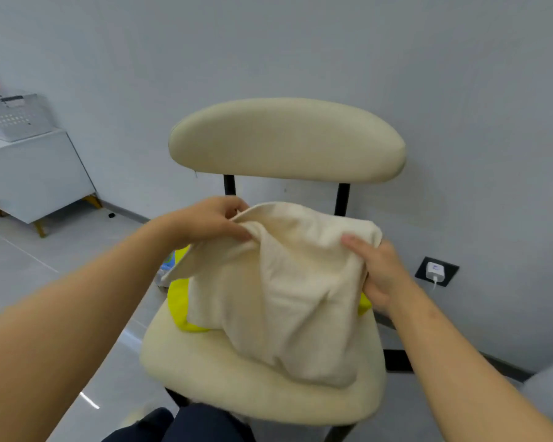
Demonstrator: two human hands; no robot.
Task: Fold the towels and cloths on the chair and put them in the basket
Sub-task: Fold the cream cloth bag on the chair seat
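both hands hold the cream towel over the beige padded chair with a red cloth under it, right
Not quite. In the head view the left hand and right hand do hold the soft cream towel over the beige padded chair, but the thing under it is a bright yellow cloth, not red.

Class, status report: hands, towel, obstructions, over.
Left grip on top edge of cream terry towel, right grip on its right side. Towel unfolded, over yellow cloth on cream padded chair. Nothing blocking.

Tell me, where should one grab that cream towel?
Grip the towel by its top edge, a corner from each side, as the left hand and right hand do. It's limp and sags onto the chair; lifted corners should let it hang flat.
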